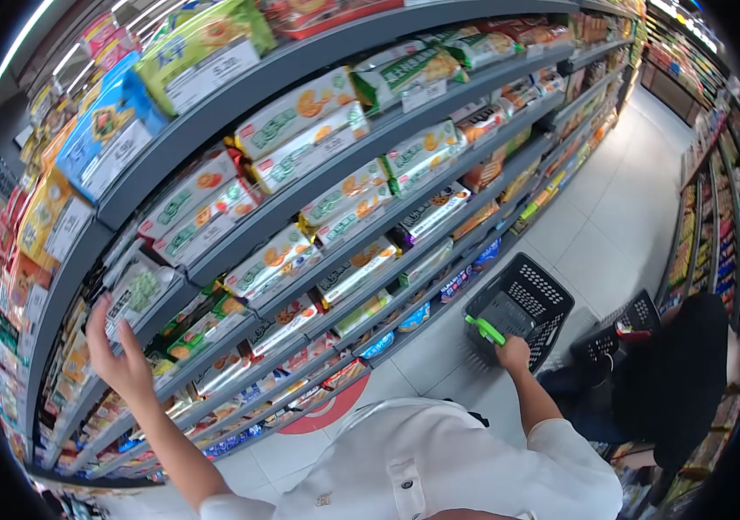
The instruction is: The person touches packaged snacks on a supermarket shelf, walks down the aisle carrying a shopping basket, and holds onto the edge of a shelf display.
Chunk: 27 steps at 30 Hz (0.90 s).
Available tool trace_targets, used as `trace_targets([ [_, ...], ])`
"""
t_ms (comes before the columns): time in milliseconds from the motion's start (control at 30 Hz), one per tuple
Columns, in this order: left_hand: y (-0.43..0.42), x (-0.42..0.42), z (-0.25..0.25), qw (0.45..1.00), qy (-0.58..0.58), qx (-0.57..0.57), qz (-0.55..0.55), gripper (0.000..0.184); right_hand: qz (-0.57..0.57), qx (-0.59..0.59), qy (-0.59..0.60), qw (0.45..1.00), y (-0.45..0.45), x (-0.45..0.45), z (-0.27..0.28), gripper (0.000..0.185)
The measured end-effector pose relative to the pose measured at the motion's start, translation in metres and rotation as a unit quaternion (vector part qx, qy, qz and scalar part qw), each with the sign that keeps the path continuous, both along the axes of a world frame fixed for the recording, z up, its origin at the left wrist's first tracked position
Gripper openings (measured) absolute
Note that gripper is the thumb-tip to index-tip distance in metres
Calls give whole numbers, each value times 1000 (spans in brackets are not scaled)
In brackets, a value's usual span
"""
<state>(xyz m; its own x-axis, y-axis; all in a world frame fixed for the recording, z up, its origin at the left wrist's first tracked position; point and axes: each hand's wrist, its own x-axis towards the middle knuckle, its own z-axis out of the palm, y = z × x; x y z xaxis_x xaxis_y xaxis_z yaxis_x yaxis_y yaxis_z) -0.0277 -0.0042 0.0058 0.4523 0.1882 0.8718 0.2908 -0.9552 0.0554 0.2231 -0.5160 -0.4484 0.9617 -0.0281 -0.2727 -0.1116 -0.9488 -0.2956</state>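
Note:
My left hand [118, 355] is raised at the shelf on the left, fingers stretched out and apart. Just above the fingertips is a clear-and-white snack pack [140, 290] with pale green contents; whether the fingers touch it I cannot tell. Down on the right, my right hand [514, 354] is wrapped around the green handle [485, 330] of a black shopping basket [547, 314]. The basket hangs or rests low over the floor tiles, and no goods show inside it. White-and-green biscuit packs [201, 208] fill the shelf beside my left hand.
A long grey shelf unit [300, 139] with several tiers of packaged snacks runs along the left. Another person in dark clothes [669, 381] is close on my right, beside a second black basket [617, 334]. The tiled aisle [595, 199] stretches ahead between stocked shelves.

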Motion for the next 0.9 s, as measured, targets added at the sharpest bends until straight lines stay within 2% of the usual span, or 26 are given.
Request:
trace_targets([
  [67,-33,0,-31,999,-5,50,-11,28,13,4,-7,1000,-6,4,-8,34],
  [133,-59,1,-70,995,-57,-39,-79,23,14,8,-9,1000,-10,12,-15,34],
  [200,-90,4,-118,984,-30,-150,-91,19,16,7,-11,1000,-18,17,-14,33],
  [267,-131,19,-159,971,58,-212,-95,12,7,18,-10,1000,-19,23,-9,33],
  [367,-169,33,-237,899,214,-353,-144,13,5,24,-10,1000,-24,35,-7,34],
  [433,-180,31,-288,853,311,-389,-156,21,9,30,-26,999,-30,43,-7,34],
  [467,-180,28,-310,855,309,-387,-153,21,7,35,-42,998,-33,47,-8,35],
  [533,-181,17,-349,801,387,-439,-123,29,3,35,-47,998,-40,56,-11,35],
  [667,-174,-6,-394,770,416,-480,-68,36,-11,22,-26,999,-47,71,-2,33],
  [733,-168,-16,-412,716,456,-528,-32,39,-11,26,-27,999,-53,78,-1,33],
  [767,-154,-32,-447,717,455,-526,-32,39,-11,29,-29,999,-55,83,-1,33],
  [800,-133,-53,-495,673,465,-574,-34,38,-11,31,-30,999,-56,87,-4,33],
  [833,-123,-58,-518,625,474,-620,-36,38,-13,26,-31,999,-59,91,-9,33],
  [900,-130,-51,-493,615,553,-561,-7,39,-18,21,-34,999,-62,98,-13,33],
])
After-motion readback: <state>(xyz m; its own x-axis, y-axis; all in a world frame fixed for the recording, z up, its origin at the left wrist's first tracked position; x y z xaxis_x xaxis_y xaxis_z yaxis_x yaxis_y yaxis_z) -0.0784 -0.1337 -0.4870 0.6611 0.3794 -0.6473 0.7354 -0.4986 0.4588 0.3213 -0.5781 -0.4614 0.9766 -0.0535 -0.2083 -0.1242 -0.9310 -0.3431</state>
